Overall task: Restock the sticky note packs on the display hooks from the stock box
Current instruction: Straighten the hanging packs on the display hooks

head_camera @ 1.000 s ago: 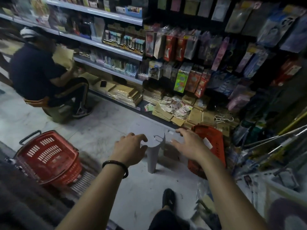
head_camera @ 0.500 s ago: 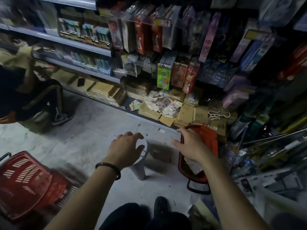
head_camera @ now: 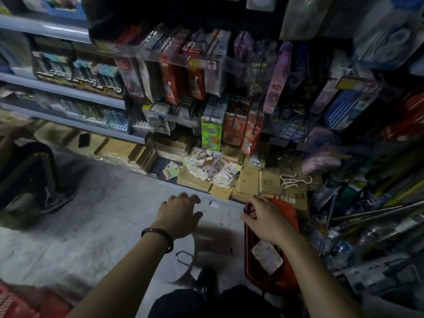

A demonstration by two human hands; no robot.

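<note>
Packs hang on the display hooks ahead, among them a green sticky note pack (head_camera: 211,134) and orange packs (head_camera: 234,129). A loose pile of small packs (head_camera: 213,167) lies on the bottom shelf. On the floor at my right stands a red basket (head_camera: 289,267) with a white pack (head_camera: 267,254) in it. My right hand (head_camera: 263,220) grips the basket's far rim, thumb on the outer wall. My left hand (head_camera: 179,214) hovers over the floor with loosely curled fingers and holds nothing.
A small grey stool (head_camera: 185,265) stands under my left wrist, my shoe (head_camera: 206,283) beside it. A seated person's leg (head_camera: 39,180) is at the left, a second red basket (head_camera: 13,301) at the bottom left. Metal rods (head_camera: 367,214) and clutter crowd the right.
I have moved closer to the shelves. My left hand has left the stool top and reached forward past it. My right hand has stayed on the red basket's rim.
</note>
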